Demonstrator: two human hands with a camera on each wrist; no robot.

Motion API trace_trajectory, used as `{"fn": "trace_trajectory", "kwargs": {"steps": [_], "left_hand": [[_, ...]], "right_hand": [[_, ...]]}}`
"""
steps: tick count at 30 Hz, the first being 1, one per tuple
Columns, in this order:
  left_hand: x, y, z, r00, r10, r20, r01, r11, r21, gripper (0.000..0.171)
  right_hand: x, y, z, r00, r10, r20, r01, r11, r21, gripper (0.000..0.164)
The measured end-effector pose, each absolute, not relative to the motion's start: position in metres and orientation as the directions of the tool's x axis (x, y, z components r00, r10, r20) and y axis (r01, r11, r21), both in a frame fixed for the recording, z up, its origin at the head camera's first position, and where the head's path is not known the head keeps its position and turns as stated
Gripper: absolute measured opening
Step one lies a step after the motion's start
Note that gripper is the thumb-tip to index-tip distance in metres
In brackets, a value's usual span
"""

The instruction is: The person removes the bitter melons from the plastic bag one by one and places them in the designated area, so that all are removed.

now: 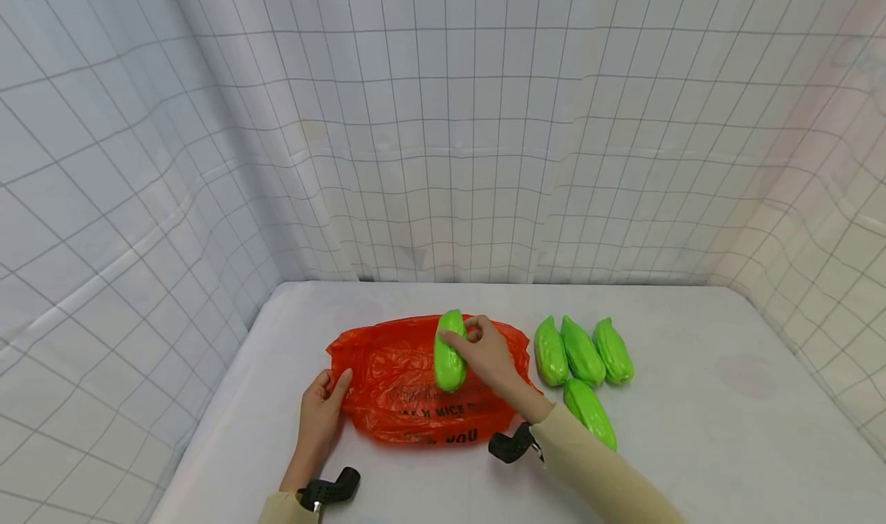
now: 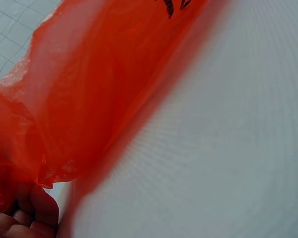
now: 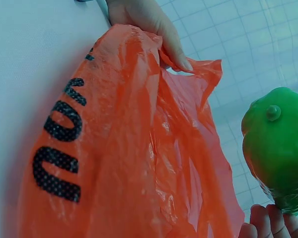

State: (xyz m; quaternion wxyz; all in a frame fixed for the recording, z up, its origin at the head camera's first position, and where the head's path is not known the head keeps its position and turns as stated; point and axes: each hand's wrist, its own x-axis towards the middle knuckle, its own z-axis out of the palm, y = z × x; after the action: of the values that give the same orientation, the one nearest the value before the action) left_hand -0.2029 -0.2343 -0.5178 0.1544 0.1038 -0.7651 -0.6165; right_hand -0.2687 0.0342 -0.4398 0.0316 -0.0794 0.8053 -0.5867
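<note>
A red plastic bag (image 1: 388, 355) with black print lies on the white table. At its left edge my left hand (image 1: 321, 405) grips the plastic between thumb and fingers. In the left wrist view, the curled left fingers (image 2: 37, 206) meet the bag's corner. My right hand (image 1: 490, 355) holds a long, glossy green fruit (image 1: 450, 358) above the bag. The right wrist view shows this fruit (image 3: 278, 144) with a stubby stem end and clear wrap, beside the bag's mouth. Its exact kind is unclear.
Several similar green fruits (image 1: 583, 351) lie right of the bag, one of them (image 1: 590, 414) nearer the front, partly behind the right forearm. White grid-patterned curtains (image 1: 471, 139) hang behind and at both sides of the table (image 1: 720, 401).
</note>
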Motion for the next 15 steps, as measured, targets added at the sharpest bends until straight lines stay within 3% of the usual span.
{"fn": "trace_trajectory", "kwargs": {"steps": [15], "left_hand": [[-0.203,-0.235,-0.519,-0.93,-0.351,0.107,0.036,0.202,0.979,0.036]], "right_hand": [[-0.262,0.059,-0.438,-0.993,-0.12,0.003,-0.034,0.26,-0.965,0.056]]}}
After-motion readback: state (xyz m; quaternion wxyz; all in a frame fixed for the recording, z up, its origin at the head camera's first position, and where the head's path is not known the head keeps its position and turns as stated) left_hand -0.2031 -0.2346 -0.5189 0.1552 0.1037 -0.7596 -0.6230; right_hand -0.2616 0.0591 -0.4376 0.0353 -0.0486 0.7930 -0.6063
